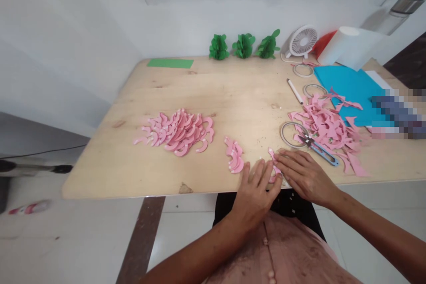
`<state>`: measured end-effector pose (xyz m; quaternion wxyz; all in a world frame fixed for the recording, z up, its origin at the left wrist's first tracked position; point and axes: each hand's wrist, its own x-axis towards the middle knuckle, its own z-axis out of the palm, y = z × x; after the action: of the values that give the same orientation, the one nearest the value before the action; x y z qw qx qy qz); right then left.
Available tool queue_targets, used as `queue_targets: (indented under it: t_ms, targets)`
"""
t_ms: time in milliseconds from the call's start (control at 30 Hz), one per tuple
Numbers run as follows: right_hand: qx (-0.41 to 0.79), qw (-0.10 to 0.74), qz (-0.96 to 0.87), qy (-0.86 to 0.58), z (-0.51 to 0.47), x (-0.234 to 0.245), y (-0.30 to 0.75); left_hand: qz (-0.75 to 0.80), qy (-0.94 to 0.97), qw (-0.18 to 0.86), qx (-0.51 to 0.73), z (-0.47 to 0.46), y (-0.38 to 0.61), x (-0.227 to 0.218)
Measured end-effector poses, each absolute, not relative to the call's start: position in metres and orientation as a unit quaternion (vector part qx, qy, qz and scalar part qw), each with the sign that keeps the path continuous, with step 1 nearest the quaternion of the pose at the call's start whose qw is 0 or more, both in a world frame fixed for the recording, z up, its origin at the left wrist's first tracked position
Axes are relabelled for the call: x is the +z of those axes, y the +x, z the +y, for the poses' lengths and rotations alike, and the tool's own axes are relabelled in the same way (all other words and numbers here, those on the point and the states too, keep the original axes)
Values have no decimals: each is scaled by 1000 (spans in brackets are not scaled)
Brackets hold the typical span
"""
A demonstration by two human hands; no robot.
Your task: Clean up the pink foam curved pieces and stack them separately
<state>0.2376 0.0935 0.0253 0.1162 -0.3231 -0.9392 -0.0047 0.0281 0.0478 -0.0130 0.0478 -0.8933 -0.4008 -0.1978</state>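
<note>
Both hands rest at the near edge of a wooden table (pixel 199 93). My left hand (pixel 254 193) lies flat with fingers stretched out, its fingertips on a pink curved paper piece (pixel 274 165). My right hand (pixel 301 173) lies flat beside it, fingers extended and pressing on the same piece. A small stack of pink crescents (pixel 234 155) sits just left of my left hand. A large heap of pink crescent cut-outs (pixel 178 132) lies further left.
Pink paper scraps (pixel 328 126) with blue-handled scissors (pixel 319 148) and a tape ring (pixel 290 134) lie to the right. Behind are blue paper (pixel 346 86), a pen (pixel 294 91), a small fan (pixel 302 41), three green paper trees (pixel 244 45) and a green sheet (pixel 170 63).
</note>
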Motion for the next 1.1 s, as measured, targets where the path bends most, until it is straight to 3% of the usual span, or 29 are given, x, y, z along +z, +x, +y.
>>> queue_targets:
  t_ms: [433, 800, 1100]
  targets:
    - [-14, 132, -941, -311, 93, 20, 237, -401, -910, -17, -102, 47, 22, 2]
    - [-34, 168, -926, -336, 92, 13, 239, -401, -912, 26, -80, 46, 23, 1]
    - [-45, 135, -925, -351, 90, 17, 236, -402, -912, 7, -74, 46, 24, 1]
